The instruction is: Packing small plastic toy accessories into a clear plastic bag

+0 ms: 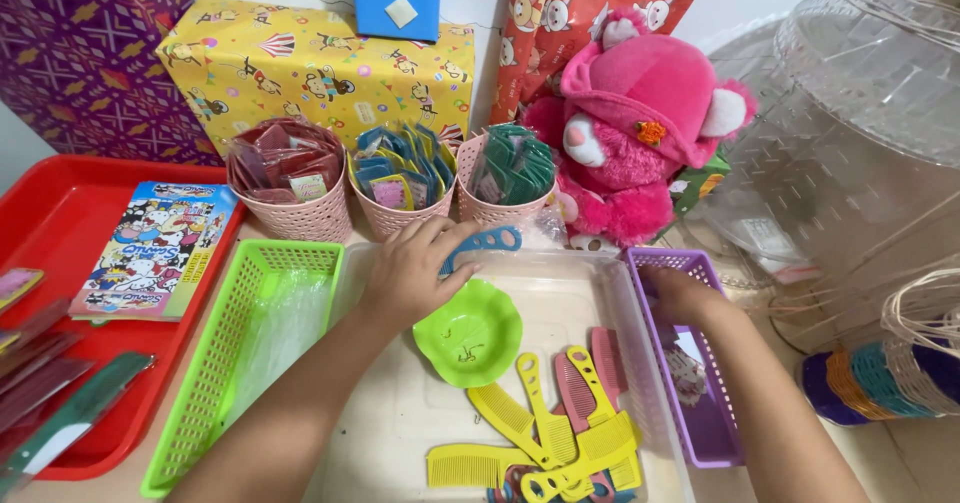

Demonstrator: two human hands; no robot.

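Count so far: three pink round baskets (392,218), one green bowl (468,335), one green tray (240,353), one purple tray (708,433), one pink plush bear (630,133).

Two bare forearms, no sleeves in view from wrist to picture edge. Left hand (408,273) and right hand (680,293) without gloves, rings, watch or bracelet. Short fingers, small rounded hands, slender arms.

The left hand (408,271) closes its grip on a blue comb (487,244) above a clear plastic tray (400,413) holding a green flower-shaped dish (470,335) and yellow and pink combs (560,423). The right hand (680,293) reaches into a purple basket (712,433). A green basket (215,383) lies left of the tray, and three pink cups of packets (395,218) stand behind it beside a pink plush bear (635,133).
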